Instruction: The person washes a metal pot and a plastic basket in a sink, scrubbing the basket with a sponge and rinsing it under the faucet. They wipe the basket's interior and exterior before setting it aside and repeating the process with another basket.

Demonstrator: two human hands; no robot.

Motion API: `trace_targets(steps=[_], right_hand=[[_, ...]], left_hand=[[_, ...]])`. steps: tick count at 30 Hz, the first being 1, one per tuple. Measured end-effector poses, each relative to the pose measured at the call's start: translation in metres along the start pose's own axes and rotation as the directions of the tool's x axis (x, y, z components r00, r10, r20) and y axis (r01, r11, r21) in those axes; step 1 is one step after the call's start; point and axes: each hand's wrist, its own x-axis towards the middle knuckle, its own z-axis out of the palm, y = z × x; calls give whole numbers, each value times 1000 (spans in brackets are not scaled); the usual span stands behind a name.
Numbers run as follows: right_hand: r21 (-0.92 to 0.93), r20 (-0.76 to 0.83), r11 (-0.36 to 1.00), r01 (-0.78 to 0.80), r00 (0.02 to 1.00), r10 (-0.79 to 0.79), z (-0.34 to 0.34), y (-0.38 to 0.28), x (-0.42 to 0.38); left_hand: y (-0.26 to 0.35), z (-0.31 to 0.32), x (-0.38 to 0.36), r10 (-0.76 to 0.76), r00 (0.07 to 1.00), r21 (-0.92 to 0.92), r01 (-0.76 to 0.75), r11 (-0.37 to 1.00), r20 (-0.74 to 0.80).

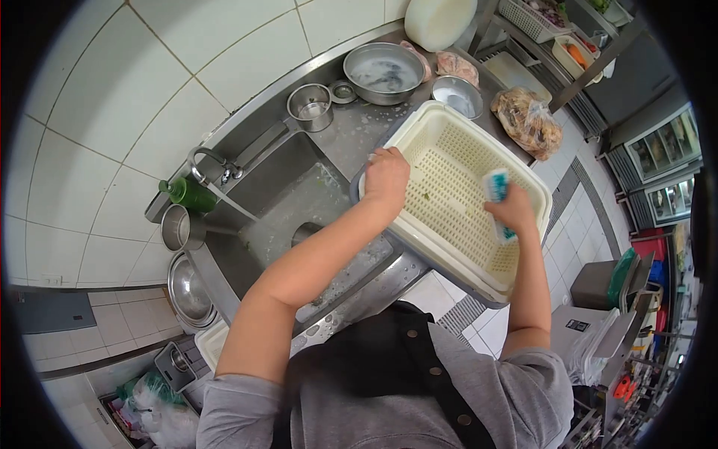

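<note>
A cream perforated basket (441,183) sits tilted at the right side of the sink, stacked on a grey-rimmed tub (467,293). My left hand (387,182) is closed around the basket's left rim. Inside the basket, my right hand (513,209) grips a white scrubbing brush with teal bristles (497,182) near the right wall. A small green scrap (425,196) lies on the basket floor. What the fingers of my right hand touch underneath is hidden.
Water runs from the tap (206,173) into the steel sink (280,179). Behind are a steel pot (310,112), a basin of cloudy water (384,75) and a smaller bowl (458,96). A bagged food item (526,123) lies at the counter's right edge; a green bottle (191,196) stands left.
</note>
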Motion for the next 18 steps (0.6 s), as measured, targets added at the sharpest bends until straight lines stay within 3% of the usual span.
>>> trace_targets(steps=[1,3,4,6,8,9,10,11,12,14,15,18], right_hand=[[-2,4,1000,-8,1000,8,-12,7,-10],[197,-146,974,-114,979,144,-31,23,-30],[196,-146,973,-120,978,150,-33,35,-37],[395,-338,918,15,932,130,-37,56,-48],[439,-338,898,-27,921,193,-50,61,-60],[622,-353,782,-32,880,317,-54,71,-61],[776,-341,631,-12,833,435,-59,82,-61],[865,-363,486,125,823,436,-57,100,-54],[864,-367,488,128,822,435,-63,105,-53],[914,-397,296,280,772,497,-75,107,-53],[883,-468,302,360,734,493,-74,103,-52],[870,-465,381,314,780,419,-54,86,-49]], left_hand=[[-2,-11,0,6,1000,-3,-6,1000,6],[-21,-35,7,-35,994,-354,71,933,105],[-28,-37,10,-29,994,-356,66,932,107],[-39,-41,21,107,984,-568,-6,823,145],[-40,-54,34,99,987,-661,9,750,125],[-40,-66,41,123,969,-882,139,451,215],[-41,-83,44,177,941,-957,275,91,287],[-44,-101,44,142,952,-963,269,21,270],[-49,-122,43,104,962,-964,260,-48,254],[-71,-154,32,-38,994,-994,105,30,104],[-85,-172,21,-91,991,-995,101,13,99],[-160,-174,-20,-189,970,-986,138,-90,153]])
